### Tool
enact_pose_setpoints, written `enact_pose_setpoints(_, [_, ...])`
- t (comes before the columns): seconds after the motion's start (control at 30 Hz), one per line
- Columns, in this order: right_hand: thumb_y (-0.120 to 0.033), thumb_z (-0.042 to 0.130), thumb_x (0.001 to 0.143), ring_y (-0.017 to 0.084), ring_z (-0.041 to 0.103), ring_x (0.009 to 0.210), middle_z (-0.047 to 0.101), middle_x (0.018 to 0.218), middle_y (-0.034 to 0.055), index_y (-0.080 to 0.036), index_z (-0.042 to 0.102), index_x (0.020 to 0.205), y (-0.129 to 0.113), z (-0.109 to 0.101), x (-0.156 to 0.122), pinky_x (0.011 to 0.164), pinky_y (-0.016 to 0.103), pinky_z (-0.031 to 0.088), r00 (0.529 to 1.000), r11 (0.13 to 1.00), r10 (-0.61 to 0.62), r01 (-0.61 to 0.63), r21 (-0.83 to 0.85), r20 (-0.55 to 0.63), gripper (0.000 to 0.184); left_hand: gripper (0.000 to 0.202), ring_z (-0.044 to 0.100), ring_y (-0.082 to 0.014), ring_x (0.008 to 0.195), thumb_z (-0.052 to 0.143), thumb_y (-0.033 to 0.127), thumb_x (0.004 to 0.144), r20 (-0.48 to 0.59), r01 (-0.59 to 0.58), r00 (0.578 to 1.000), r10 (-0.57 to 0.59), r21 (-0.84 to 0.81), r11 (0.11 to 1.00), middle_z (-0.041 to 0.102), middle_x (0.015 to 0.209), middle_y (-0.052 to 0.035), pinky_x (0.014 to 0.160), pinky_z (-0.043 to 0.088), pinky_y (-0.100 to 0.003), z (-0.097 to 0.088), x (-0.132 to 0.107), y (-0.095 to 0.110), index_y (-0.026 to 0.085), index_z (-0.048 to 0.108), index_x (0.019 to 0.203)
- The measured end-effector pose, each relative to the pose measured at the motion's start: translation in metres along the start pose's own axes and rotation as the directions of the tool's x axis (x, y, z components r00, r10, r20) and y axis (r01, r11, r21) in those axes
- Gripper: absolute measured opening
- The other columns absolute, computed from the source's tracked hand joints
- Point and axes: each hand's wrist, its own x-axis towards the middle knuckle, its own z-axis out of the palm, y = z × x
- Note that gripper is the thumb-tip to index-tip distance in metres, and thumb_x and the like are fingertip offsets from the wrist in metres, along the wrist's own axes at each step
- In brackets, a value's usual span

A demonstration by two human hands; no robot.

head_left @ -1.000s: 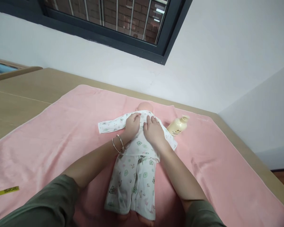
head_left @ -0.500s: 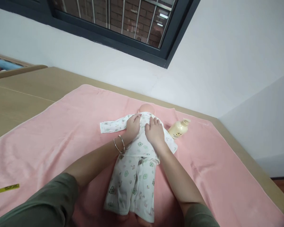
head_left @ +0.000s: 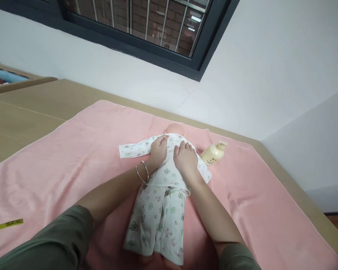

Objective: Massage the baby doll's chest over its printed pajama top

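A doll (head_left: 174, 129) in a white printed top (head_left: 169, 176) and matching trousers (head_left: 157, 217) lies stretched out with its bald head at the far end. No face shows. My left hand (head_left: 159, 149), two bangles at its wrist, is curled against the doll's shoulder on the left, fingers closed round the cloth there; their undersides are hidden. Flat on the upper part of the top rests my right hand (head_left: 186, 157), fingers extended. One sleeve sticks out to the left. Just right of the doll a pale yellow pump bottle (head_left: 213, 153) leans over on the blanket.
A pink blanket (head_left: 81, 150) lies under everything, on a wooden surface (head_left: 30, 101). A yellow strip (head_left: 6, 224) lies at the left. Behind are a white wall (head_left: 228, 93) and a dark-framed window (head_left: 157, 56) with bars.
My right hand has shifted very slightly on the doll's top, its fingers drawn a little closer together. My left hand, the doll and the bottle stay in place.
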Motion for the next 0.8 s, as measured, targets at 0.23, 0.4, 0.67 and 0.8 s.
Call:
enact_pose_setpoints(0.23, [-0.031, 0.037, 0.105, 0.031, 0.018, 0.160, 0.028, 0.171, 0.0119, -0.023, 0.041, 0.159, -0.008, 0.003, -0.005, 0.127, 0.060, 0.014, 0.942, 0.946, -0.321, 0.314, 0.080, 0.099, 0.055, 0.033, 0.069, -0.0226, 0.118, 0.044, 0.025, 0.099, 0.065, -0.061, 0.996, 0.058, 0.044, 0.997, 0.077, 0.119, -0.0113, 0.110, 0.050, -0.037, 0.001, 0.004, -0.009, 0.016, 0.074, 0.109])
enact_pose_setpoints(0.4, [-0.044, 0.027, 0.109, 0.027, 0.031, 0.155, 0.039, 0.166, 0.0125, -0.020, 0.047, 0.154, 0.033, -0.003, 0.030, 0.125, 0.050, 0.025, 0.975, 0.965, -0.198, 0.177, 0.194, 0.097, 0.055, 0.036, 0.064, -0.0239, 0.127, 0.042, 0.022, 0.099, 0.112, -0.154, 0.984, 0.137, 0.165, 0.974, 0.074, 0.127, -0.0114, 0.118, 0.044, -0.041, 0.002, 0.004, -0.009, 0.016, 0.072, 0.117])
enact_pose_setpoints(0.67, [-0.031, 0.030, 0.107, 0.032, 0.058, 0.133, 0.064, 0.138, 0.0261, -0.005, 0.061, 0.131, 0.002, -0.013, -0.005, 0.113, 0.042, 0.036, 0.996, 0.982, -0.093, 0.094, -0.162, 0.016, 0.047, 0.041, 0.049, -0.0318, 0.143, 0.049, 0.024, 0.094, 0.396, -0.391, 0.901, 0.177, 0.565, 0.727, 0.063, 0.145, -0.0136, 0.125, 0.029, -0.054, 0.001, 0.007, -0.001, 0.016, 0.065, 0.131])
enact_pose_setpoints(0.8, [-0.031, 0.033, 0.106, 0.034, 0.066, 0.119, 0.070, 0.125, 0.0240, -0.008, 0.064, 0.126, -0.009, -0.021, -0.020, 0.105, 0.043, 0.043, 0.994, 0.981, -0.086, 0.096, -0.169, 0.066, 0.044, 0.040, 0.052, -0.0315, 0.138, 0.047, 0.031, 0.097, 0.499, -0.469, 0.853, 0.154, 0.601, 0.647, 0.064, 0.143, -0.0158, 0.121, 0.033, -0.050, -0.006, 0.021, 0.000, 0.014, 0.064, 0.129])
